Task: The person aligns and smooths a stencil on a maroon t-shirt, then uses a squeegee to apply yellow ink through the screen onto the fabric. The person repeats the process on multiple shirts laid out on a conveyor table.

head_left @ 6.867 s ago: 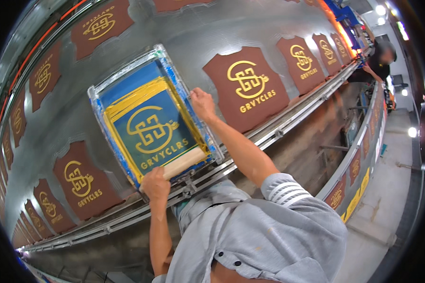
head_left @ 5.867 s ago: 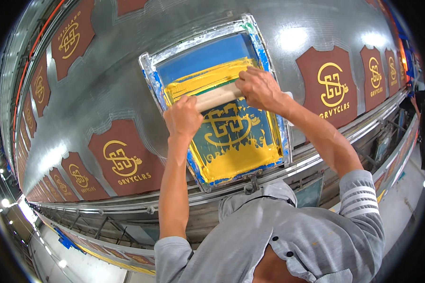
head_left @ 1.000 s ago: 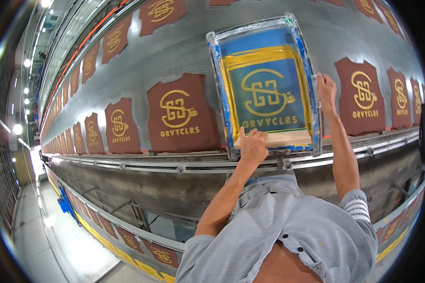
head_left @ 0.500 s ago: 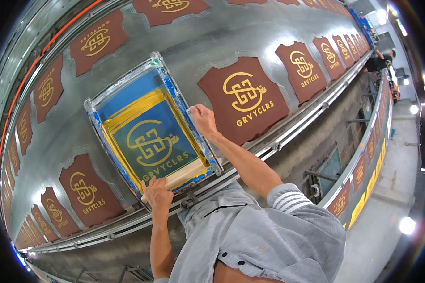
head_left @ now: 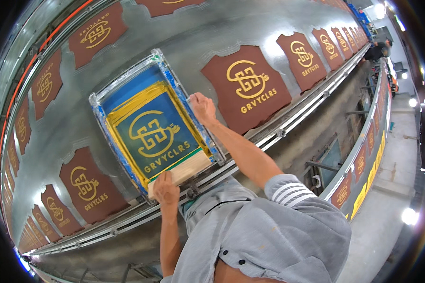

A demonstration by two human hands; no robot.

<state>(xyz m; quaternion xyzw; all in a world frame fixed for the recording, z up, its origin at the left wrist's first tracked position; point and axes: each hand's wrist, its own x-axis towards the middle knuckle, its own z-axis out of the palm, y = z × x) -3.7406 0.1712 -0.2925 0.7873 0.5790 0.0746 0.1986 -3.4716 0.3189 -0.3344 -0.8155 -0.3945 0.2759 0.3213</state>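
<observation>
A screen-printing frame (head_left: 126, 75) lies on the long grey table in front of me. Its rim is taped silver and blue, and yellow ink (head_left: 139, 101) streaks the blue mesh inside. At the near end of the mesh, my left hand (head_left: 166, 188) grips a wooden squeegee (head_left: 192, 166) by its left part. A green blade edge shows along the squeegee's far side. My right hand (head_left: 203, 109) is closed on the frame's right side, its fingertips partly hidden. Just right of that hand lies a maroon fabric panel (head_left: 226, 111) with a yellow printed design.
Similar maroon printed panels (head_left: 90, 181) lie in rows along both sides of the table. A metal rail (head_left: 269, 140) runs along the near edge, next to my body. Another panel-covered table (head_left: 341, 194) stands at right, across an aisle. Far right, a person (head_left: 377, 51) stands by the table.
The squeegee has tilted, so its broad wooden face and green blade edge now show. My left hand has turned with it and shifted slightly right. My right hand stays at the frame's side.
</observation>
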